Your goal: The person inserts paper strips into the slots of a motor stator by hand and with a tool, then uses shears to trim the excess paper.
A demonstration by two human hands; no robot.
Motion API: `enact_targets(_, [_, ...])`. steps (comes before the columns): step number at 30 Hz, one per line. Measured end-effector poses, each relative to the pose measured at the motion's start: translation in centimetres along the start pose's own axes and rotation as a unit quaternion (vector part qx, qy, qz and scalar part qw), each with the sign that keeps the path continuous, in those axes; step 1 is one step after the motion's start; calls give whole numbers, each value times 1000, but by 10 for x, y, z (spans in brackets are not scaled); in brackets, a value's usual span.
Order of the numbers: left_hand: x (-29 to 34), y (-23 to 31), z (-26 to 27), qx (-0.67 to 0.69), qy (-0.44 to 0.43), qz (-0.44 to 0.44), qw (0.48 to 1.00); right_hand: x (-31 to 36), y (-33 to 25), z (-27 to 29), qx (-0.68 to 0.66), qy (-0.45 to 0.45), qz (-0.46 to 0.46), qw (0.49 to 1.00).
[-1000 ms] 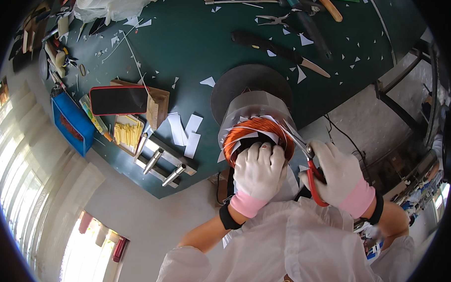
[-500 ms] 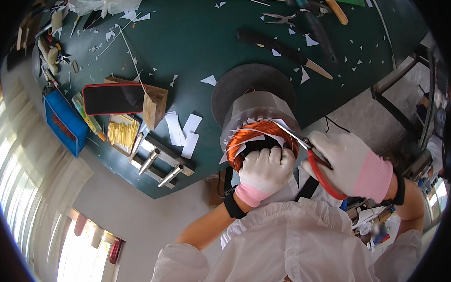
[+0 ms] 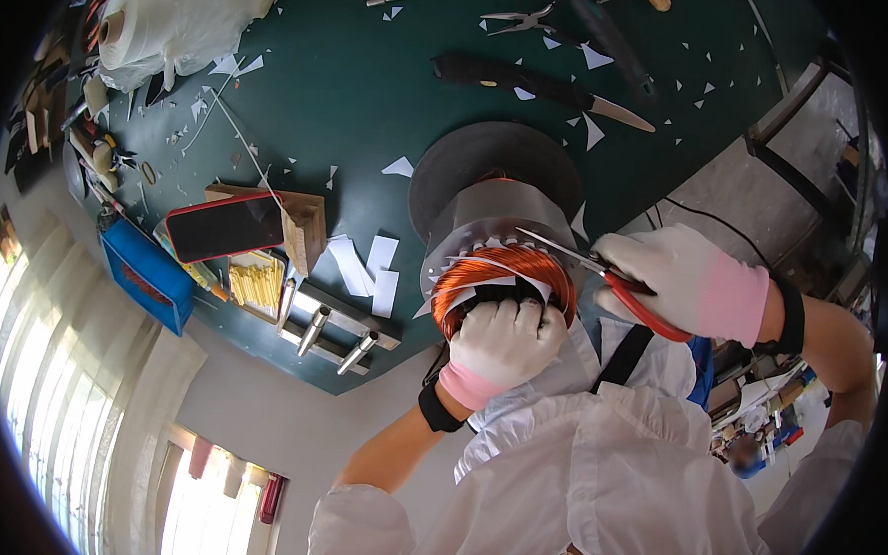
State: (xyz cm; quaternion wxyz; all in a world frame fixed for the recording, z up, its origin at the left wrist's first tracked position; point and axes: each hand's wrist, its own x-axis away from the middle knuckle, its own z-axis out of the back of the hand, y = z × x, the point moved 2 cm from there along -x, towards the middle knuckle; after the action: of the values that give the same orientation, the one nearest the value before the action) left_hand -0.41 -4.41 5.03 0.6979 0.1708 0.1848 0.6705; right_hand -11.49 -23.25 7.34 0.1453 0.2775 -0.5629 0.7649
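Observation:
A motor stator [image 3: 495,203] with a grey metal shell stands on a round dark disc [image 3: 446,170], its bore facing me. Around the bore runs a copper wire winding [image 3: 537,263], with white insulating paper slips [image 3: 483,291] poking out of it. My left hand [image 3: 505,348], in a white glove with pink cuff, curls its fingers into the bore and grips the winding's near edge; the fingertips are hidden. Red-handled scissors [image 3: 648,306] are held in my gloved right hand [image 3: 683,281]. Their blades point left over the winding's upper right rim. Whether they touch paper I cannot tell.
Left on the green table [image 3: 352,108] lie a phone [image 3: 226,229], wooden block [image 3: 307,234], tray of yellow sticks [image 3: 256,283], metal fixture [image 3: 335,328], white paper strips [image 3: 385,290] and blue bin [image 3: 146,272]. Beyond are a knife [image 3: 515,76], pliers [image 3: 519,21] and paper scraps.
The view has shifted slightly. My right hand has raised the scissors' handles, so the blades lie flatter and reach further left across the rim. My left hand keeps its grip in the bore.

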Motion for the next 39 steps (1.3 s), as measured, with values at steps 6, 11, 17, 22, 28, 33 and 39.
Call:
enact_targets(6, [1, -8, 3, -19, -20, -38, 999, 13, -8, -9, 68, 63, -7, 996])
enact_targets(11, [2, -15, 5, -4, -38, -58, 998, 8, -5, 1, 51, 32, -1, 998])
enact_targets(17, [3, -19, 11, -18, -31, -77, 996, -6, -20, 2, 94, 51, 13, 994])
enact_targets(22, [3, -24, 15, 7, -51, -126, 991, -23, -30, 27, 209, -80, -26, 974])
enact_targets(28, [-2, -38, 26, 53, -156, -182, 969, -16, -12, 13, 69, -67, -69, 993])
enact_targets(33, [7, -5, 26, 49, 56, -19, 997, 18, -30, -14, -39, 117, -64, 990])
enact_targets(39, [0, 10, 4, 12, -2, 200, 980, 14, -48, -33, 71, 167, -59, 982])
